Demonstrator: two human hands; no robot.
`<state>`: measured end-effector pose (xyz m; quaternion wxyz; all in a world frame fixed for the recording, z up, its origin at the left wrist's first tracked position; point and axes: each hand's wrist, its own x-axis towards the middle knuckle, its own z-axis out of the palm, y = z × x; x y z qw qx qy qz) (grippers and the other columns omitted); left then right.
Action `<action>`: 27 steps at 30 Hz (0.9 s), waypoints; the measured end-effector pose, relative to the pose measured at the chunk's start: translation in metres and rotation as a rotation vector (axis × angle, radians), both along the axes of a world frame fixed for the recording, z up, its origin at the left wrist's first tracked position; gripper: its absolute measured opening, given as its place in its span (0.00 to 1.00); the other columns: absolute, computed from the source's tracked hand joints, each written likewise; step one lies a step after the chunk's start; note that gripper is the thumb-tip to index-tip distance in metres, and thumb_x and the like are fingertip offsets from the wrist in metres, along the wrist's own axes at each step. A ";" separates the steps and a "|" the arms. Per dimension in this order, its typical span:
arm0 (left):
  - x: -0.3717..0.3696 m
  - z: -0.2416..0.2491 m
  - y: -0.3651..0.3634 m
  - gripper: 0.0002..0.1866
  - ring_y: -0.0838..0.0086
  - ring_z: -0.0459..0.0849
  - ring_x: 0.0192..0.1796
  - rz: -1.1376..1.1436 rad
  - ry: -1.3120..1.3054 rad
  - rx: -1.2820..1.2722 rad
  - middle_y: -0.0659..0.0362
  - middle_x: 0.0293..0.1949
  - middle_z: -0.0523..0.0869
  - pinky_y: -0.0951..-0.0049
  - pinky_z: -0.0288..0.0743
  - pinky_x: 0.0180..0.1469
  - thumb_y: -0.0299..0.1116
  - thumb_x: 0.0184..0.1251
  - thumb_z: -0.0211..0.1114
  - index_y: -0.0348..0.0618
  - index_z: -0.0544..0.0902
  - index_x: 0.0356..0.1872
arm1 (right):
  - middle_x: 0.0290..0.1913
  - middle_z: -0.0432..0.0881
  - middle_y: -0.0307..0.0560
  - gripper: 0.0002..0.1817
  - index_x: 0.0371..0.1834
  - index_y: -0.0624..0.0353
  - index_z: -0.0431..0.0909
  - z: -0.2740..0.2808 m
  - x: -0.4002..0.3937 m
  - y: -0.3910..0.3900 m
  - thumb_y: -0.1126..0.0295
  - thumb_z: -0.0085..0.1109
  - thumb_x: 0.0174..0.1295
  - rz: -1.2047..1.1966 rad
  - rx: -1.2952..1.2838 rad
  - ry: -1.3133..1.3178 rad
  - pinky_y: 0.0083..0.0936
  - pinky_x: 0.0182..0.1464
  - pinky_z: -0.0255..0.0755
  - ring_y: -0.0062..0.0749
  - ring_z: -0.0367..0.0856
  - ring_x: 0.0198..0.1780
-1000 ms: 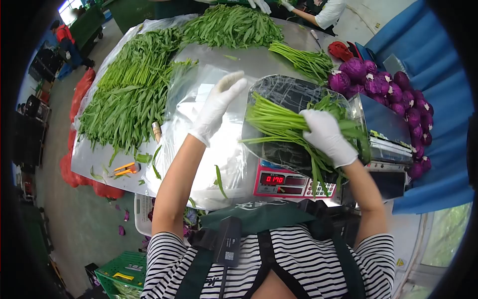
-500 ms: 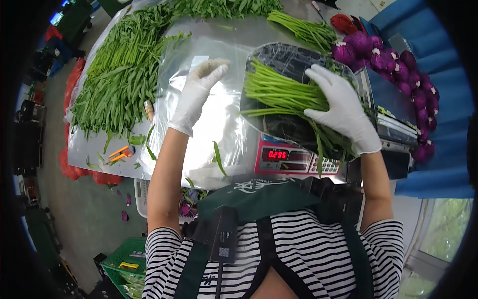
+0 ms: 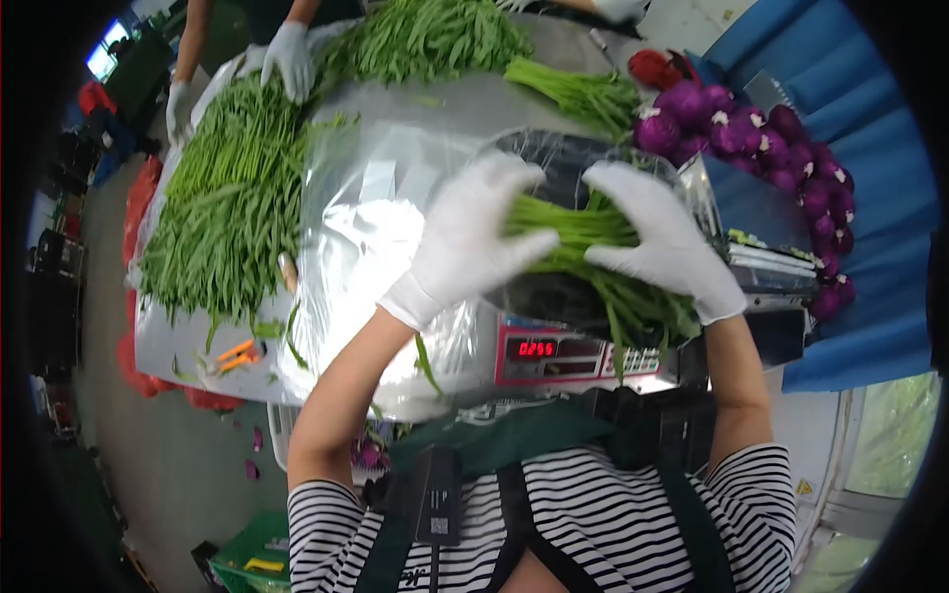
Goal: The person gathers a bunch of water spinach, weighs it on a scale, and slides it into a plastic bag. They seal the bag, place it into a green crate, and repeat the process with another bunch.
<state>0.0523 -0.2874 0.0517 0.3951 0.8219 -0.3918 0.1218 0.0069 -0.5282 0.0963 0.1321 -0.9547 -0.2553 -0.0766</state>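
Note:
A bunch of water spinach [image 3: 568,229] lies across the dark, marble-patterned top [image 3: 554,148] of a red-framed digital scale [image 3: 563,356]. My left hand [image 3: 474,237], in a white glove, grips the cut stem ends between thumb and fingers. Around the middle of the same bunch closes my gloved right hand [image 3: 662,237], its leaves trailing down toward the scale's keypad. Red digits glow on the display [image 3: 536,349], reading about 0.255. Under my left forearm spread clear plastic sheets or bags [image 3: 366,237].
More greens are heaped at left [image 3: 217,217] and at the back [image 3: 435,40]; a smaller bunch [image 3: 583,94] lies behind the scale. Purple onions [image 3: 732,128] line the right side. An orange cutter [image 3: 237,356] rests front left. A co-worker's gloved hand [image 3: 289,61] touches the left heap.
My left hand has moved right onto the stem ends. My right hand has shifted slightly left. The reading dropped from 0.295. A co-worker's gloved hands have appeared at the far left heap.

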 end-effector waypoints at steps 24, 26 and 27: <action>0.013 -0.039 -0.039 0.41 0.53 0.67 0.65 -0.224 0.092 0.522 0.44 0.57 0.73 0.50 0.55 0.68 0.55 0.60 0.61 0.40 0.61 0.68 | 0.51 0.79 0.52 0.31 0.54 0.56 0.75 -0.170 0.389 -0.108 0.57 0.67 0.44 -0.447 -0.302 0.161 0.37 0.58 0.69 0.45 0.75 0.56; 0.016 -0.036 -0.037 0.41 0.53 0.67 0.64 -0.281 0.112 0.555 0.44 0.59 0.72 0.50 0.56 0.67 0.56 0.60 0.60 0.40 0.62 0.68 | 0.49 0.81 0.53 0.29 0.52 0.55 0.78 -0.178 0.393 -0.118 0.58 0.67 0.43 -0.453 -0.280 0.251 0.37 0.57 0.70 0.45 0.78 0.54; 0.019 -0.035 -0.035 0.41 0.53 0.67 0.64 -0.293 0.121 0.554 0.44 0.59 0.72 0.50 0.56 0.67 0.56 0.60 0.60 0.40 0.62 0.68 | 0.47 0.82 0.54 0.27 0.49 0.55 0.80 -0.182 0.393 -0.123 0.59 0.67 0.42 -0.433 -0.210 0.207 0.37 0.55 0.71 0.47 0.79 0.51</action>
